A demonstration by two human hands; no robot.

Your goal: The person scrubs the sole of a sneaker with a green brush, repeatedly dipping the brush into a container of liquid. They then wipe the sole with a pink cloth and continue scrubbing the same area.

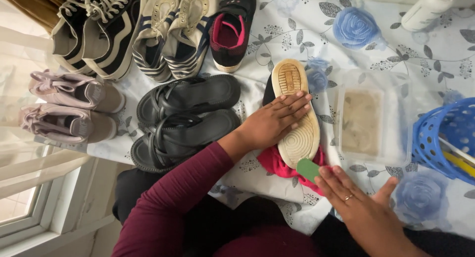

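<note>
**Shoes on a flowered cloth, one sole-up under the hands**

- Cloth point(376, 44): white with blue roses, covers the surface and bears everything listed.
- Shoe rows: two dark sneakers point(94, 29) with white laces at top left; two striped sneakers point(173, 31) beside them; one black-and-pink shoe point(231, 29); two mauve shoes point(69, 108) at the left edge; two black sandals point(183, 116) in the middle.
- Tub point(373, 121): clear plastic, cloudy brownish liquid inside, right of the upturned shoe.
- Basket point(440, 138): blue, perforated, at the right edge.
- Shoe point(296, 113): sole up, tan tread, lying on a pink rag point(277, 163).
- Left hand point(274, 121): flat, fingers spread, pressing on the sole.
- Right hand point(358, 202): fingers together, tips pinching a sponge.
- Sponge point(308, 169): small, green, touching the sole's near end.
</note>
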